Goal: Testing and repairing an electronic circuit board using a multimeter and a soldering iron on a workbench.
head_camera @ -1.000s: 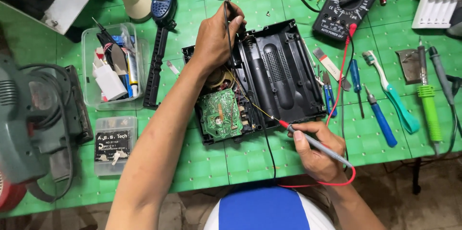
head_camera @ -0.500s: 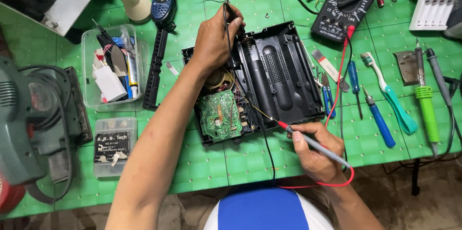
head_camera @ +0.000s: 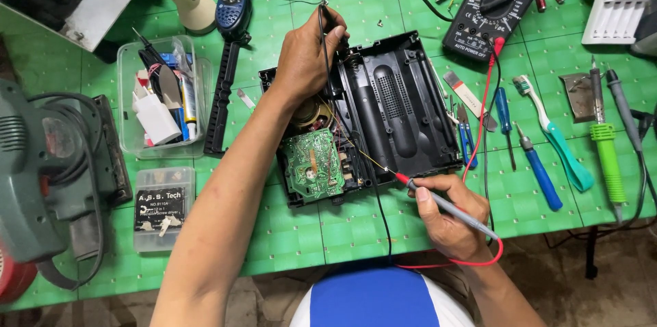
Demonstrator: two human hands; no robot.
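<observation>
Nearest to me, my right hand (head_camera: 448, 221) is curled into a pen grip, thumb and fingers pinched on the slim grey test probe with a red collar (head_camera: 438, 202). Its metal tip touches the lower right edge of the opened black plastic device casing (head_camera: 390, 104), which lies in the middle of the green gridded cutting mat (head_camera: 308, 231). The probe's thin red lead (head_camera: 482, 111) loops under my wrist and runs up the mat to the black digital multimeter with a round dial (head_camera: 496, 5).

Inside the casing's lower left corner I see a small green circuit board (head_camera: 313, 166), with a round speaker just above it.

Farther out, my left hand (head_camera: 308, 56) rests over the casing's upper left corner, fingers closed on the thin black probe (head_camera: 321, 26), held upright; whether its tip touches a contact I cannot tell.

To the right of the casing lie, side by side, blue-handled screwdrivers (head_camera: 540, 173), a white and teal toothbrush (head_camera: 558, 135) and a green-handled soldering iron (head_camera: 606, 156). To the left stand a clear plastic tub of small parts (head_camera: 164, 97) and a small clear box of screwdriver bits (head_camera: 163, 207). At the far right edge sits a white battery charger (head_camera: 619, 5).
</observation>
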